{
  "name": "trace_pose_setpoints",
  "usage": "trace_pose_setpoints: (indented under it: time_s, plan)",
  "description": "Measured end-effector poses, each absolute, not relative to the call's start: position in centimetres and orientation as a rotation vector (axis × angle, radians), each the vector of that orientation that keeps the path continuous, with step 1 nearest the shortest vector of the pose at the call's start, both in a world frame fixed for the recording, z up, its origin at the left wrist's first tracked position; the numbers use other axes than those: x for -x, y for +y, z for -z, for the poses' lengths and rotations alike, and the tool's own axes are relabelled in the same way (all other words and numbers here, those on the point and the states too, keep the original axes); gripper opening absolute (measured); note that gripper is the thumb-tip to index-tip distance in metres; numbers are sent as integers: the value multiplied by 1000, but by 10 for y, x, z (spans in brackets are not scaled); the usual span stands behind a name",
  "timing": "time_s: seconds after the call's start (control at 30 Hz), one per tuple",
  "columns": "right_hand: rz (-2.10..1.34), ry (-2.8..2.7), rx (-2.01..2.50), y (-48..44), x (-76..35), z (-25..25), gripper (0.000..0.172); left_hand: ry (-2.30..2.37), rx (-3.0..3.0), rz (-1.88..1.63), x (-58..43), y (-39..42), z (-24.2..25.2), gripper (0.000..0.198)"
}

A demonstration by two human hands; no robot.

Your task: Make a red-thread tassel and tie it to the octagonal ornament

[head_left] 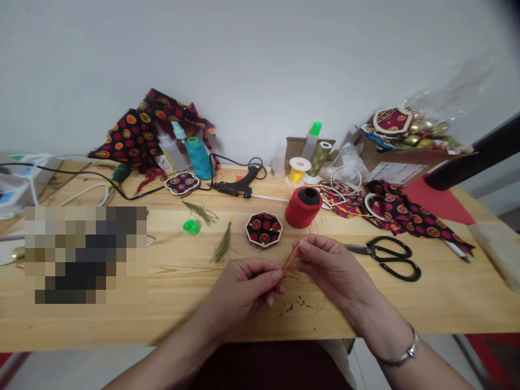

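Observation:
Between my two hands runs a bunch of thin red thread [289, 261] above the near part of the wooden table. My left hand [252, 283] pinches its lower end between thumb and forefinger. The fingertips of my right hand [330, 266] are closed on the upper end, slightly higher and to the right. Just beyond the hands lies an octagonal ornament [264, 229] with patterned fabric and a pale wooden rim. A cone of red thread [303, 208] stands behind my right hand. Left of the ornament is an olive green tassel [222, 241].
Black-handled scissors [390, 257] lie right of my right hand. A glue gun [239, 187] with its cord rests near the wall. Farther back stand a blue thread cone [198, 158], a yellow spool [298, 172] and a cardboard box [400, 165]. Patterned fabric [422, 216] lies at the right.

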State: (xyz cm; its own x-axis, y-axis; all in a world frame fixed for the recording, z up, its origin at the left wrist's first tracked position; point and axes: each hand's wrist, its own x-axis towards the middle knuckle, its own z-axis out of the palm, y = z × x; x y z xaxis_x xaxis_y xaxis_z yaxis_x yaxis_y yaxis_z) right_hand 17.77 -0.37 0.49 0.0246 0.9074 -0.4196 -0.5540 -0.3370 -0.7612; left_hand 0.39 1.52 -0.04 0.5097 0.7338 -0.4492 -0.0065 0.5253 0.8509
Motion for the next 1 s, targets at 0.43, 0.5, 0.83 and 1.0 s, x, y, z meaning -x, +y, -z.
trace_pose_setpoints:
  time_s: [0.43,0.5,0.83,1.0]
  plan:
    - [-1576,-483,1112,-3,-178,-1,20,879,-733,-462,-3,17,-2,16]
    - [-1573,-498,1115,-3,-177,1,20,866,-715,-450,-3,18,-1,16]
    - [-1507,-1512,1291,-28,-200,-38,8,1128,-1008,-659,1,19,-9,15]
    - [-1653,-2113,1102,-45,-214,-67,18,1117,-1216,-776,9,23,-9,20]
